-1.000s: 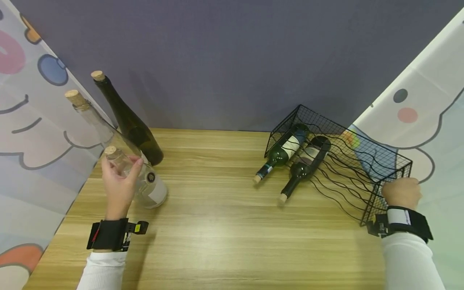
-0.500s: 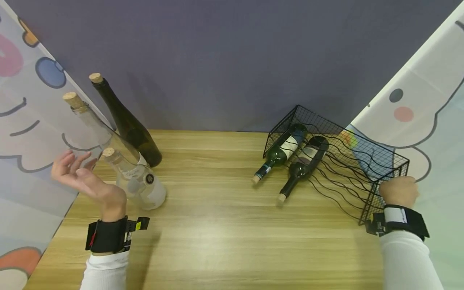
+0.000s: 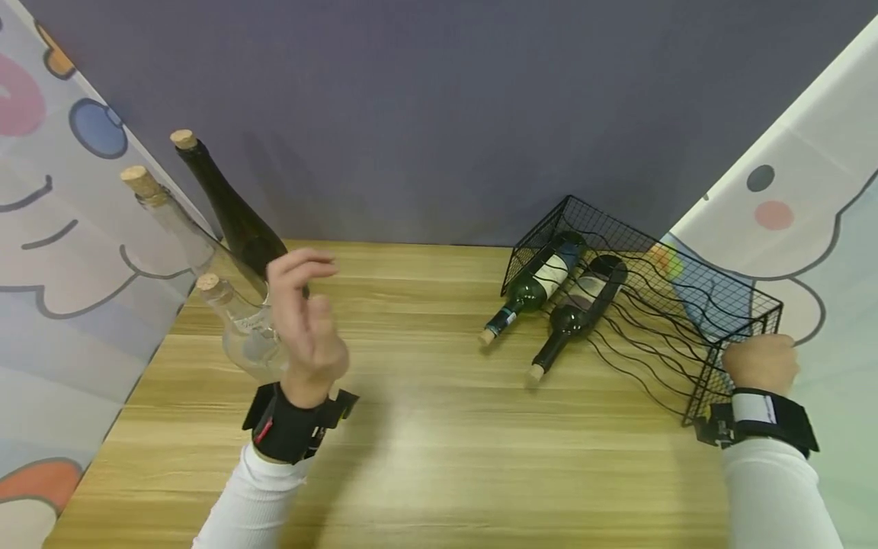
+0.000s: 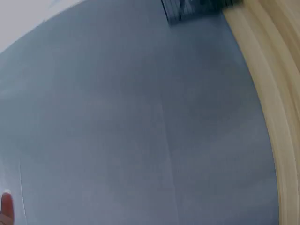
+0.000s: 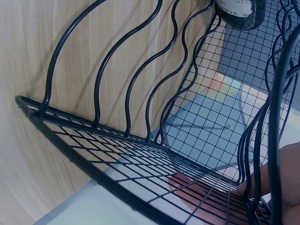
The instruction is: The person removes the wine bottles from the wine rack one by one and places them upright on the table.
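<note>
My left hand [image 3: 306, 328] is held up over the left of the table, fingers loosely bent with nothing between them. It hides part of the short clear corked bottle [image 3: 248, 329] behind it. Beside that stand a taller clear corked bottle [image 3: 188, 232] and a dark green corked bottle [image 3: 229, 202]. In the left wrist view only a fingertip [image 4: 7, 206] shows. My right hand [image 3: 761, 364] grips the right end of a black wire wine rack [image 3: 542, 227]; in the right wrist view fingers show behind its mesh. Two corked wine bottles lie in it, one green [image 3: 530, 291], one darker [image 3: 572, 314].
The rack stands at the right rear of the wooden table [image 3: 439, 450], its bottle necks pointing to the front left. A grey wall [image 3: 425, 122] closes off the back. Printed cloth panels [image 3: 55, 229] line both sides.
My left hand has let go of the short clear bottle, swung out to the left, then moved right in front of it. My right hand stays on the rack.
</note>
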Demonstrator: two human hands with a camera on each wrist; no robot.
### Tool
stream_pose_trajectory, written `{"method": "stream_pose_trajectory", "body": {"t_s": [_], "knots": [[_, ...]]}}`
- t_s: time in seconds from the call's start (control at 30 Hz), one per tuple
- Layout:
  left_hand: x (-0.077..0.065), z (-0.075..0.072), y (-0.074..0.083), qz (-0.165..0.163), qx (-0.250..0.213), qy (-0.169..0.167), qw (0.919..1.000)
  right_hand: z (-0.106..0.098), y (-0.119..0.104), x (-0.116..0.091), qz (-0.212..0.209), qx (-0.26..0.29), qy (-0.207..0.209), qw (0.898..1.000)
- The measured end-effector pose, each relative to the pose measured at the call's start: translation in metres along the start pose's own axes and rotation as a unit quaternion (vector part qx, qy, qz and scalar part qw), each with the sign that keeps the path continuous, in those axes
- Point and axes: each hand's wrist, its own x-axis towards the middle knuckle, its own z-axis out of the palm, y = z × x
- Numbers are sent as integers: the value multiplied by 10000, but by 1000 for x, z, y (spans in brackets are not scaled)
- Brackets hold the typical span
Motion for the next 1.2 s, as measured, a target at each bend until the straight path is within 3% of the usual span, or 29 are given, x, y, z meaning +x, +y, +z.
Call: {"method": "stream_pose_trajectory", "body": {"t_s": [0.1, 0.23, 0.33, 0.53, 0.6, 0.77, 0.93, 1.2], "knots": [[-17, 12, 3, 177, -108, -1037, 9944, 0, -2, 0, -13, 4, 8, 10000], [-36, 32, 14, 382, -242, -1966, 9794, 0, -2, -1, 59, 14, -27, 10000], [-46, 48, 22, 379, -290, -2398, 9697, 0, -1, 0, 84, -32, -49, 9999], [-65, 79, 38, 450, -269, -2958, 9538, -1, 0, 3, 111, -90, -4, 9999], [-71, 88, 43, 369, -223, -3248, 9448, -3, 0, 2, 111, -103, 14, 9999], [-94, 105, 46, -158, -270, -3998, 9161, -1, 1, 2, 94, -131, -1, 9999], [-117, 121, 36, -1032, -163, -4605, 8815, 3, 1, 6, 126, -27, 2, 9999], [-134, 147, 6, -1900, 965, -5270, 8227, 2, 0, 4, 5, -91, 106, 9999]]}}
